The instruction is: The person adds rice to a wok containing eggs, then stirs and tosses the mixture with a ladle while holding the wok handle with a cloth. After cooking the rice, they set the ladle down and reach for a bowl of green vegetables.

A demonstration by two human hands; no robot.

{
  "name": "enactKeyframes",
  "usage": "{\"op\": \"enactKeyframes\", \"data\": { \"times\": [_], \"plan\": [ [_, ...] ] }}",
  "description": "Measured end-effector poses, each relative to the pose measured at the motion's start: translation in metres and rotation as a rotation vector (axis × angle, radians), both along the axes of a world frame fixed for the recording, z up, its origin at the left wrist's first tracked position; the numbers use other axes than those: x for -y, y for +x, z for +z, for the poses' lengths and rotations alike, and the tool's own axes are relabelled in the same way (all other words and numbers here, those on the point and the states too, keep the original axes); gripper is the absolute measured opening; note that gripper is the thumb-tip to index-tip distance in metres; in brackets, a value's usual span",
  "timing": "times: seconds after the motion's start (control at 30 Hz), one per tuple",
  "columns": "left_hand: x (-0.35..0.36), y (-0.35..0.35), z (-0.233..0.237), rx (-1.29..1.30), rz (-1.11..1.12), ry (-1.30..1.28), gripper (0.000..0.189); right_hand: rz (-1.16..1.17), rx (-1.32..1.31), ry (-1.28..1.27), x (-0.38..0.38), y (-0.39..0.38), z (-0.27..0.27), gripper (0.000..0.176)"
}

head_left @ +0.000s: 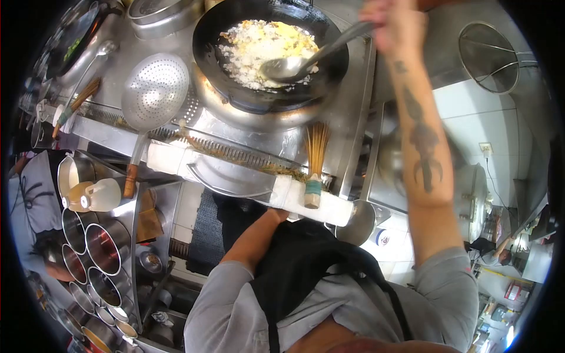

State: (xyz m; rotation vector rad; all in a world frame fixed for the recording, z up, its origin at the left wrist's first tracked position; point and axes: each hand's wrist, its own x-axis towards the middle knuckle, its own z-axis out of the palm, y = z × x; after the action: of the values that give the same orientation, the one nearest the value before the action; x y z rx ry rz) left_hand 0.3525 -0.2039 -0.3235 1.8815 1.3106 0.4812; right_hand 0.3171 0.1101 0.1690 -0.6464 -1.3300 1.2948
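My right hand is raised at the top of the head view, its fingers wrapped round the handle of a metal ladle. The ladle's bowl rests in white rice with yellow egg, inside a black wok on the stove. My left hand is low against the stove's front edge, close to a white cloth wrap. Its fingers are hidden under that edge. A bamboo brush stands on the ledge between the wok and my body.
A perforated skimmer lies left of the wok, its wooden handle over the edge. Several metal pots and plastic jugs stand lower left. A wire strainer hangs at the right. Another person is at far left.
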Motion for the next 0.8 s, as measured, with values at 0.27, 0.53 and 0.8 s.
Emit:
{"op": "enactKeyframes", "data": {
  "times": [0.27, 0.53, 0.8],
  "plan": [
    [-0.004, 0.002, 0.006, 0.024, 0.024, 0.003, 0.047, -0.041, -0.149, 0.004, 0.025, -0.014, -0.004, 0.032],
    [-0.008, 0.001, 0.009, 0.072, 0.05, 0.037, 0.044, -0.155, -0.031, 0.043, 0.0, -0.046, -0.004, 0.024],
    [-0.011, 0.0, 0.009, 0.133, 0.072, 0.078, 0.04, -0.25, 0.071, 0.08, -0.041, -0.061, -0.006, 0.02]
  ]
}}
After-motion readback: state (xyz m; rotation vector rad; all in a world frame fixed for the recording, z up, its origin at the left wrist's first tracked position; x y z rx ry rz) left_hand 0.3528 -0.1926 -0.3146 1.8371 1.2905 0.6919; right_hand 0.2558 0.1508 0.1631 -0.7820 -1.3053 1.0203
